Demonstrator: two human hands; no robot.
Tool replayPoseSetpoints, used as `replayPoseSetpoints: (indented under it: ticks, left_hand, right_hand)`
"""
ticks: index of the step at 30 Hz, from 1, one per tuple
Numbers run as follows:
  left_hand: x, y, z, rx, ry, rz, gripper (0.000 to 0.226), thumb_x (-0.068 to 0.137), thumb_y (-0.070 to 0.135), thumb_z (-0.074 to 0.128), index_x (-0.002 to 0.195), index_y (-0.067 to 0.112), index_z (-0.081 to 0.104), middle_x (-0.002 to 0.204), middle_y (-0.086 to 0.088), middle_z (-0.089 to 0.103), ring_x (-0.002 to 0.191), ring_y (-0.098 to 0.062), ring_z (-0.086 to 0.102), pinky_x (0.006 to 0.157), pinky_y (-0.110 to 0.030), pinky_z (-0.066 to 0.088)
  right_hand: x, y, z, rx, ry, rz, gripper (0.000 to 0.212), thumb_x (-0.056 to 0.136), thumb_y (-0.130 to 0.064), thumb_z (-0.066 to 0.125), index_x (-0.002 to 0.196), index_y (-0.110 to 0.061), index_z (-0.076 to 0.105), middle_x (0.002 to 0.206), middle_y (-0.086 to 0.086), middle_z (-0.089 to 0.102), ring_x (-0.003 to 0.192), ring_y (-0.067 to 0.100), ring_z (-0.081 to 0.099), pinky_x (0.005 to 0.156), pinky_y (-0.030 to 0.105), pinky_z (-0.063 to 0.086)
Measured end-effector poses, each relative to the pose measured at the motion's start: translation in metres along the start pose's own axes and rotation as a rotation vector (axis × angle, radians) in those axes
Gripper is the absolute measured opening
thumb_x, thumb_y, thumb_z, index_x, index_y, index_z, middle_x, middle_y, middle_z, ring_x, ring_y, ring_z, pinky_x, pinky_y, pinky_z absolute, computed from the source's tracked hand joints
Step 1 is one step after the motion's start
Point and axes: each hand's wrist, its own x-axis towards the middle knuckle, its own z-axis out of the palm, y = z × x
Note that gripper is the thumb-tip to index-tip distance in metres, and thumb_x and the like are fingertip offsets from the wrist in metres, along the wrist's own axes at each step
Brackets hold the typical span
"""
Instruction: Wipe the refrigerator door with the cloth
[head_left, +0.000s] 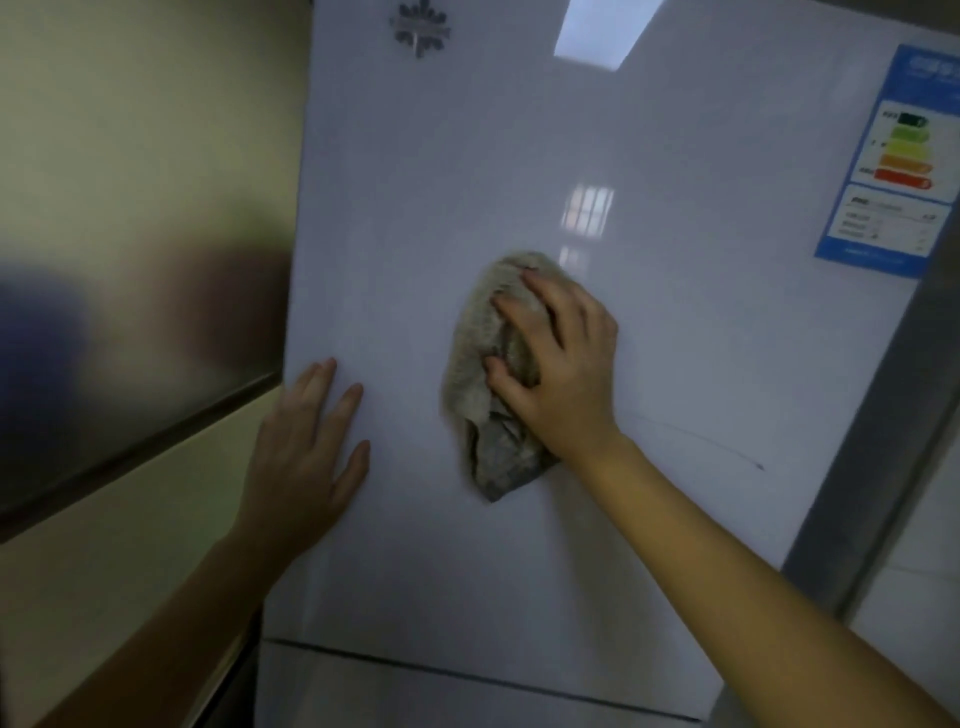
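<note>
1. Glossy and white, the refrigerator door (675, 338) fills the view, with a brushed metal panel (145, 208) beside its left edge and a seam (467, 670) below.
2. The right grip (561, 364) lies spread flat, its fingers and thumb pressing the cloth (475, 358) against the door rather than pinching it.
3. The cloth sits about mid-door, bunched. Its long axis runs up and down the door, leaning slightly. Most of it shows on the left of the grip, and a loose tail hangs beside the wrist.
4. The left grip (306, 447) rests flat with straight fingers near the door's left edge. It is lower than the cloth, apart from it, and holds nothing.
5. Farther out, a thin dark streak (701, 436) lies toward the right edge, an energy label (893, 161) sits by the upper right corner, and a logo (420, 28) is near the top edge.
6. Judged from this, a sideways stroke would sweep the cloth's long side. Going toward the streak, the grip would lead and the cloth would trail.
</note>
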Motion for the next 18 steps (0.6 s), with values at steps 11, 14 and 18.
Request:
replayPoseSetpoints:
  ticks: [11,14,18]
  left_hand:
    - [-0.028,-0.015,0.004,-0.024,-0.029,0.009,0.061,0.100,0.037,0.050,0.149,0.001,0.043,0.160,-0.023,0.033,0.149,-0.037,0.033,0.119,-0.047,0.031]
    - [-0.026,-0.008,0.004,-0.018,-0.043,-0.012,0.061,0.099,0.038,0.050,0.149,0.002,0.044,0.160,-0.025,0.033,0.148,-0.041,0.034,0.118,-0.050,0.031]
    - [-0.024,0.004,0.006,-0.013,-0.057,-0.047,0.065,0.098,0.039,0.049,0.149,0.001,0.040,0.160,-0.027,0.031,0.148,-0.043,0.032,0.120,-0.050,0.027]
  right_hand:
    - [0.010,-0.067,0.052,0.079,-0.014,-0.151,0.042,0.092,-0.033,0.072,0.131,-0.016,0.068,0.143,0.012,0.060,0.131,0.033,0.054,0.105,0.046,0.042]
    - [-0.015,-0.037,0.028,0.048,-0.008,-0.138,0.040,0.093,-0.034,0.071,0.129,-0.015,0.070,0.142,0.012,0.061,0.129,0.034,0.056,0.104,0.045,0.043]
    - [-0.059,0.017,-0.014,-0.023,-0.008,-0.103,0.043,0.090,-0.033,0.076,0.128,-0.014,0.071,0.140,0.013,0.062,0.126,0.035,0.058,0.103,0.047,0.046]
